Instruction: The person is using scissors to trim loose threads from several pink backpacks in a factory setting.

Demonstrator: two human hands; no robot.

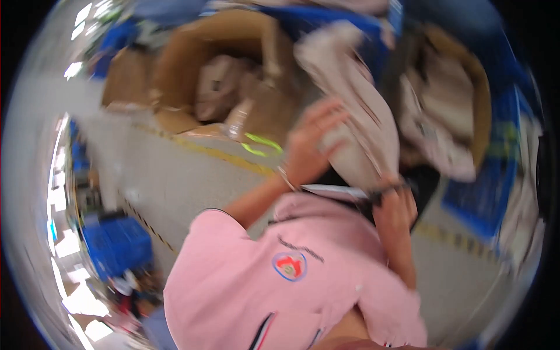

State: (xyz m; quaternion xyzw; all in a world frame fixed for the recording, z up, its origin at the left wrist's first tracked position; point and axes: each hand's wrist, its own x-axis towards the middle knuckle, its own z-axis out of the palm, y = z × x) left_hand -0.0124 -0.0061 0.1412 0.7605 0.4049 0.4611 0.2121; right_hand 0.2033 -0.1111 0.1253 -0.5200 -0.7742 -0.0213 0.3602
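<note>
Across my lap lies a long beige-pink piece of clothing (373,116), its far end running up and away from me. My left hand (312,140) is at its left edge, fingers spread and blurred by motion; I see nothing held in it. In my right hand (398,207), at the near end of the cloth, is a pair of scissors (338,191) with dark handles. The silver blades point left across my waist, below the left hand. Whether they touch the cloth I cannot tell.
An open cardboard box (175,64) with beige clothes (220,87) stands at the far left, a bright yellow-green loop (262,146) at its near side. Another cardboard box (482,111) of clothes is at the right, beside a blue crate (481,195). A blue bin (116,245) stands left.
</note>
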